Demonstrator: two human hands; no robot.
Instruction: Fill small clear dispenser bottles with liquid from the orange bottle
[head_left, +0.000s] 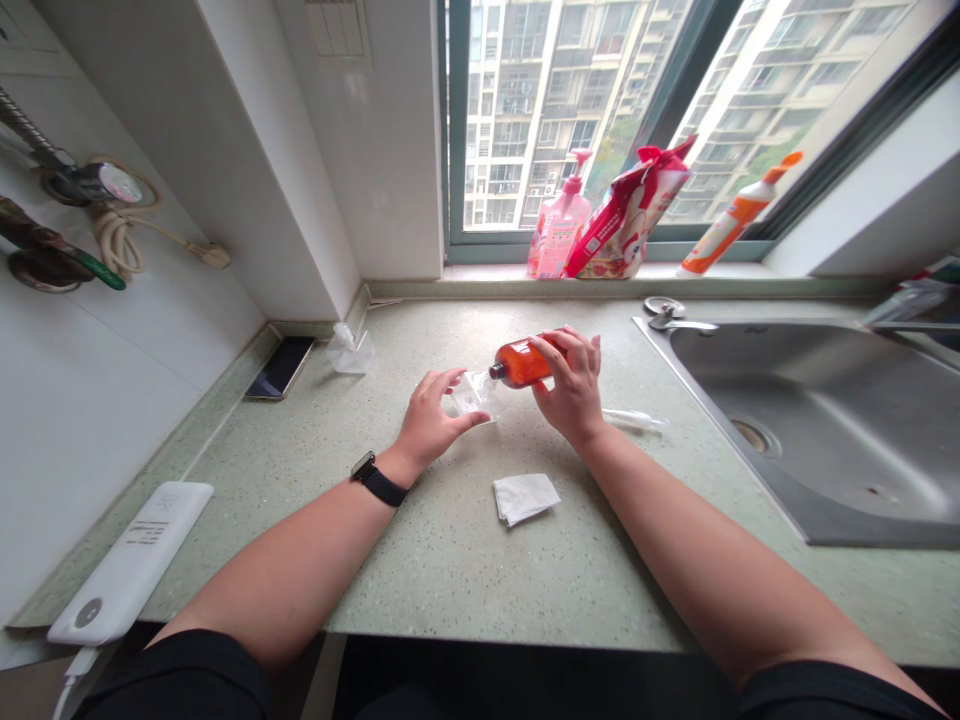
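My right hand [571, 380] is closed around an amber bottle [523, 362] with an uncapped dark neck. The bottle is tipped on its side, its mouth pointing left and slightly down. Right under that mouth is a small clear plastic container [472, 392], gripped between the thumb and fingers of my left hand [433, 415]. Whether it is a rigid cup or a bag I cannot tell. A folded white tissue [526, 498] lies on the counter nearer to me. Partly behind my right wrist is a slim clear plastic item [636, 420], syringe-like in shape.
A steel sink [810, 420] with a tap [679, 322] takes up the right side. To the left are a clear plastic piece [351, 350], a phone [280, 368] and a white power bank [131, 565]. A pink pump bottle [559, 230] and other packages line the windowsill.
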